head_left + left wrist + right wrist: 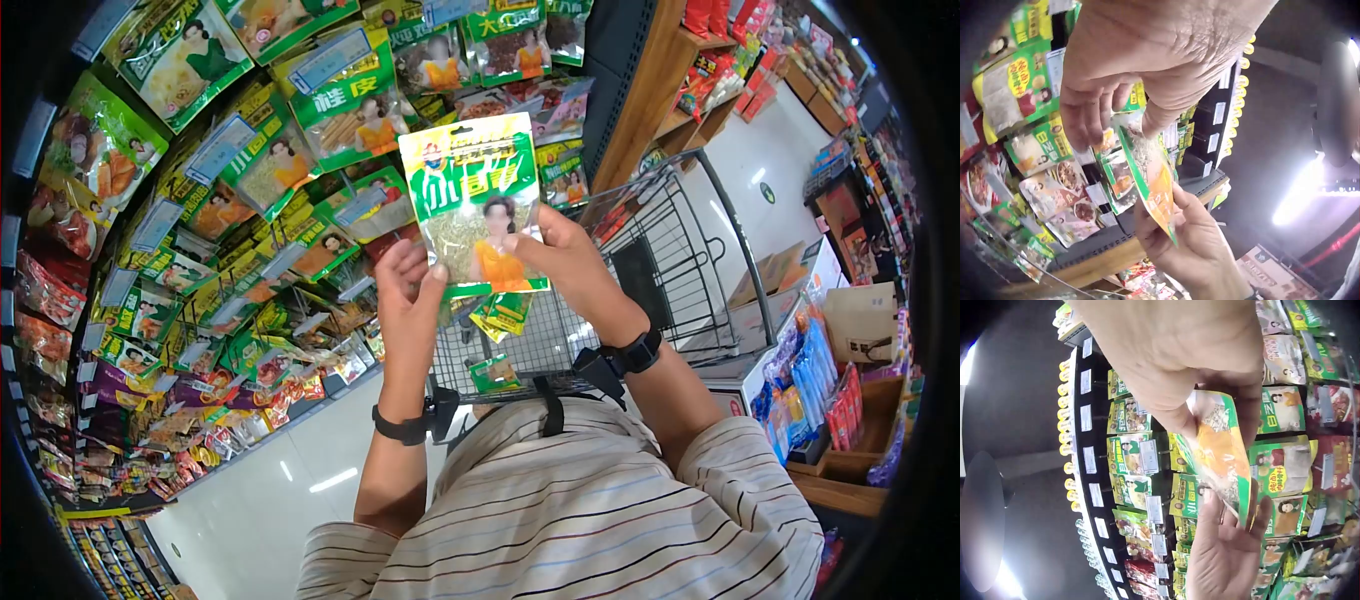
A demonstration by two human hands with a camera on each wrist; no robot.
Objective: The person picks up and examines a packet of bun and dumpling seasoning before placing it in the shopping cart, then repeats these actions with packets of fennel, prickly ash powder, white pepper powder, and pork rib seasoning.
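Both of my grips hold one packet between them, out in front of the striped shirt. The right grip is closed on its lower right edge: thumb flat over the printed front, fingers behind. The left grip has its thumb on the lower left corner, with its fingers loosely curled past the edge, so the packet's corner sits between thumb and fingers; how firmly, I cannot tell. The packet stands upright in my head view, green and yellow, with a clear window of dried greenish contents and a figure in orange near my right thumb.

Left of my left grip, and above both grips, I have rows of hanging packets with price tags in front of them. Beyond and to the right of my right grip is the shopping cart. Just below the grips, a green packet and a yellow-green packet lie in it. A black strap circles the wrist behind my left grip. Farther right of my right grip, well apart, are blue packages.
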